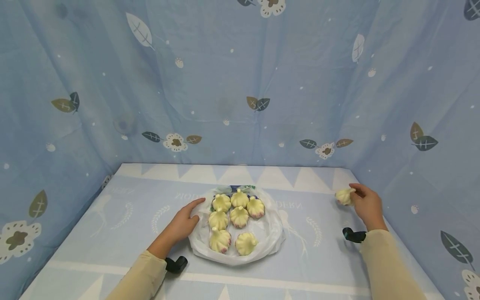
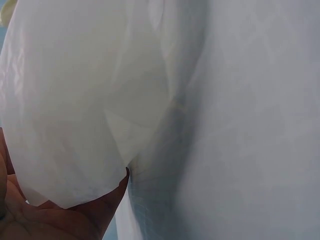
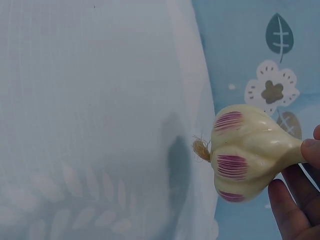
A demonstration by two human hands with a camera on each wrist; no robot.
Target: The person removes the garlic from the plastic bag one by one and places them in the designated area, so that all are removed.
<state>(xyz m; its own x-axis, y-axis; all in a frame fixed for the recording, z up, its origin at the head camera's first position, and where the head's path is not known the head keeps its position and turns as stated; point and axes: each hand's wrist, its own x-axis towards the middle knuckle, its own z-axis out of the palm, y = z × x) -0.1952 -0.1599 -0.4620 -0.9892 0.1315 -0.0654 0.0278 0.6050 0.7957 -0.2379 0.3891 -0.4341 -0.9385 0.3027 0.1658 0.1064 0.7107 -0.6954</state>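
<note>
A white plastic bag (image 1: 275, 233) lies spread with its rim turned outward, and several pale garlic bulbs (image 1: 239, 216) with pink streaks sit in it. My left hand (image 1: 184, 221) is at the bag's left rim, index finger stretched forward and thumb apart from it. In the left wrist view the bag's film (image 2: 65, 110) hangs against the left palm and thumb. Off to the right, my right hand (image 1: 369, 207) pinches another garlic bulb (image 3: 250, 155) by its stem. That bulb's root tuft (image 3: 201, 149) points away from the fingers, and its shadow falls on the table.
The pale blue table (image 1: 123, 246) has white triangles and printed leaf sprays. Blue patterned cloth (image 1: 225, 83) rises behind it and along both sides, close to the right hand. A black wrist mount (image 1: 176, 265) shows at the left wrist, a second (image 1: 353, 236) at the right.
</note>
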